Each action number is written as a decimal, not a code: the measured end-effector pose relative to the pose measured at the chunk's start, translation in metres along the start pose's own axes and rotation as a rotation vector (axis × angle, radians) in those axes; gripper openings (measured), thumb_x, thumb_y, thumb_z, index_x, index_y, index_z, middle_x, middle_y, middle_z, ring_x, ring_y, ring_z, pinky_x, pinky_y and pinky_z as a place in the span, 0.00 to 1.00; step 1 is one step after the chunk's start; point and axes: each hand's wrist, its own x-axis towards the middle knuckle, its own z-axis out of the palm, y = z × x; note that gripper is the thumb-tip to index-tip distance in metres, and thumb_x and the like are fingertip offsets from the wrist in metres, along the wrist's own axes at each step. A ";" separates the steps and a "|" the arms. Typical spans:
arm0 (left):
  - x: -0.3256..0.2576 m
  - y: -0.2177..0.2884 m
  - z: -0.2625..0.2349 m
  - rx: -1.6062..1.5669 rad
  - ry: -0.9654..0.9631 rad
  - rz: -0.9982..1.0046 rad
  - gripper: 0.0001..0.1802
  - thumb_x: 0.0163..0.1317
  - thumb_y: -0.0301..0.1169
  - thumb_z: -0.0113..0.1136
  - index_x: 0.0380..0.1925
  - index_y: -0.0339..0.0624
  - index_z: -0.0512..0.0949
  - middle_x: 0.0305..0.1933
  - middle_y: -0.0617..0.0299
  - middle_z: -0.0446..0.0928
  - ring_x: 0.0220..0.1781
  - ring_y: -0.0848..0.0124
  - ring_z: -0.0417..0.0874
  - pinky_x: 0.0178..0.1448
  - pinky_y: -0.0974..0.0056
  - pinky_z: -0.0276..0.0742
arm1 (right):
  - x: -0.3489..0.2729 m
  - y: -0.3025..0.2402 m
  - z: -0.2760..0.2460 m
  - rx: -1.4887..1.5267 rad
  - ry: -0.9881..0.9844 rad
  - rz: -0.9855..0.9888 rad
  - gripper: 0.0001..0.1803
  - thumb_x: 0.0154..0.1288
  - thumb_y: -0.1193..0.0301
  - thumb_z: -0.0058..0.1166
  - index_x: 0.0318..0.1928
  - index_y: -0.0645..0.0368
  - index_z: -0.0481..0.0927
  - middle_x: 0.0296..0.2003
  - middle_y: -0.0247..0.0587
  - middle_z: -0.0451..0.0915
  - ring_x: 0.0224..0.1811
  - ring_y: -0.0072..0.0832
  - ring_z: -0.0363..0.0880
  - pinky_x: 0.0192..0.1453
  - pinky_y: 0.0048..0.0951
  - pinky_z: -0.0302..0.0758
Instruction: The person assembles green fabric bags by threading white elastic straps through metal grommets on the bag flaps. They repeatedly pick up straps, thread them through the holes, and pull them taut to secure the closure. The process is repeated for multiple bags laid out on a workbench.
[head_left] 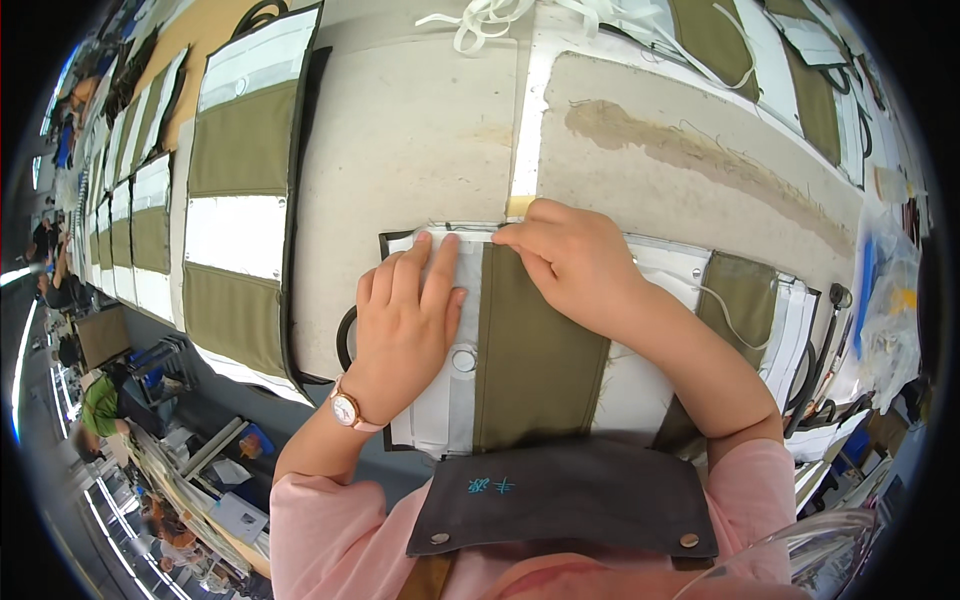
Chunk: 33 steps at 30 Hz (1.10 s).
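At frame centre, the left hand (408,315) lies flat and spread on the fabric panel (535,350). The right hand (570,258) pinches the panel's top edge, so aligning seems unfinished; finished-looking panels (240,230) lie upper left on the worktop (410,140).

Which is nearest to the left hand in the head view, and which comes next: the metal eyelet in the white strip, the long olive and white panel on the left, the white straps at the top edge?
From the left hand:
1. Metal eyelet, just right of the palm in the white strip.
2. Long olive and white panel, lying to the left on the table.
3. White straps, at the far top edge.
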 end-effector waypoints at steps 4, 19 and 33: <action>0.003 0.003 -0.001 0.033 -0.043 -0.003 0.27 0.59 0.33 0.62 0.61 0.49 0.73 0.54 0.53 0.72 0.53 0.56 0.73 0.58 0.53 0.66 | -0.001 0.001 0.000 -0.010 -0.009 -0.003 0.09 0.59 0.78 0.54 0.40 0.56 0.83 0.31 0.40 0.76 0.31 0.40 0.77 0.33 0.39 0.73; 0.008 0.024 0.003 0.111 -0.038 0.029 0.34 0.58 0.39 0.62 0.63 0.34 0.67 0.61 0.51 0.71 0.60 0.59 0.72 0.64 0.51 0.64 | -0.041 0.002 -0.072 -0.007 -0.036 0.385 0.09 0.64 0.69 0.54 0.30 0.62 0.75 0.24 0.46 0.75 0.31 0.46 0.75 0.35 0.43 0.70; 0.012 0.026 -0.001 0.112 -0.081 0.044 0.35 0.58 0.37 0.63 0.64 0.37 0.67 0.60 0.49 0.70 0.57 0.56 0.73 0.61 0.54 0.67 | -0.046 0.017 -0.060 -0.088 -0.006 0.372 0.13 0.65 0.68 0.53 0.24 0.61 0.72 0.22 0.46 0.74 0.28 0.45 0.74 0.34 0.44 0.69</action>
